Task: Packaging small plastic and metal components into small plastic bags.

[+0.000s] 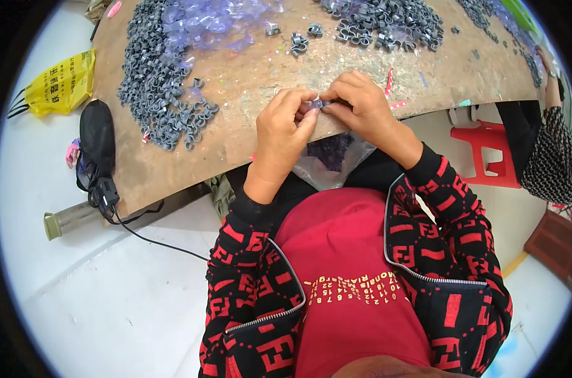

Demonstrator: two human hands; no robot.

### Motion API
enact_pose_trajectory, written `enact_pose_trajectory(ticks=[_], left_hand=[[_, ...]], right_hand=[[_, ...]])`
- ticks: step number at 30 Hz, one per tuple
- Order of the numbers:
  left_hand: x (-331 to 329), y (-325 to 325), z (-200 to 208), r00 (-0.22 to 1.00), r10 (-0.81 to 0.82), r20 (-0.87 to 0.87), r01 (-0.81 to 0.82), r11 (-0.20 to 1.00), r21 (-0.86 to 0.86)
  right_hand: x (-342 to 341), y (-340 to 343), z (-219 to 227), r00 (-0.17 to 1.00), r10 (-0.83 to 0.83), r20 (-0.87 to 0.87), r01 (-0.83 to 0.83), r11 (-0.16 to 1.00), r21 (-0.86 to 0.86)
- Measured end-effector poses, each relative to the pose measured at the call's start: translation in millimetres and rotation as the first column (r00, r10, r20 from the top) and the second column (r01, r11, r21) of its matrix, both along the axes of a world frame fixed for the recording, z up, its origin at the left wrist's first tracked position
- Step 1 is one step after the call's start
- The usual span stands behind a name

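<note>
My left hand (283, 123) and my right hand (365, 104) meet over the table's near edge, both closed in a pinch. Between the fingertips sits a small clear purplish plastic piece (315, 104), gripped from the left. A dark grey bit, apparently a plastic clip (326, 103), shows at its right end in my right fingertips. The fingers partly cover both, so how they fit together is hard to see. Just beyond my hands, a few loose grey clips (298, 44) lie on the wooden table (248, 82).
Heaps of grey clips (150, 82) cover the table's left and far right, with clear purplish pieces (210, 22) between. An open plastic bag (327, 167) hangs below the edge at my lap. Left are a yellow bag (62, 85) and black pouch (97, 138); right, a red stool (481, 148) and another person's sleeve (550, 157).
</note>
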State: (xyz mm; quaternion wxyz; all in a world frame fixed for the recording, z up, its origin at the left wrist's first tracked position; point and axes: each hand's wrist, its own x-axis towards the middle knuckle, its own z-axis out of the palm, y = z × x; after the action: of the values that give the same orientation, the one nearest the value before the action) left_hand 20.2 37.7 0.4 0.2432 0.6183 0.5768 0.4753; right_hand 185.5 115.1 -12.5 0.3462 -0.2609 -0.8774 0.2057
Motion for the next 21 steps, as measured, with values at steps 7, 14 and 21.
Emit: enact_pose_trajectory(ticks=[7, 14, 21], left_hand=[[5, 3, 3, 0.994, 0.028, -0.108, -0.025, 0.999, 0.028], [8, 1, 5, 0.981, 0.010, -0.192, 0.003, 0.998, 0.070], [5, -4, 9, 0.999, -0.011, 0.039, 0.014, 0.997, -0.076]], right_hand=[[1, 6, 9, 0.999, 0.014, 0.046, -0.013, 0.999, -0.036], [2, 17, 23, 0.967, 0.160, 0.200, -0.181, 0.980, 0.089], [-1, 8, 39, 0.927, 0.176, 0.330, -0.236, 0.960, 0.151]])
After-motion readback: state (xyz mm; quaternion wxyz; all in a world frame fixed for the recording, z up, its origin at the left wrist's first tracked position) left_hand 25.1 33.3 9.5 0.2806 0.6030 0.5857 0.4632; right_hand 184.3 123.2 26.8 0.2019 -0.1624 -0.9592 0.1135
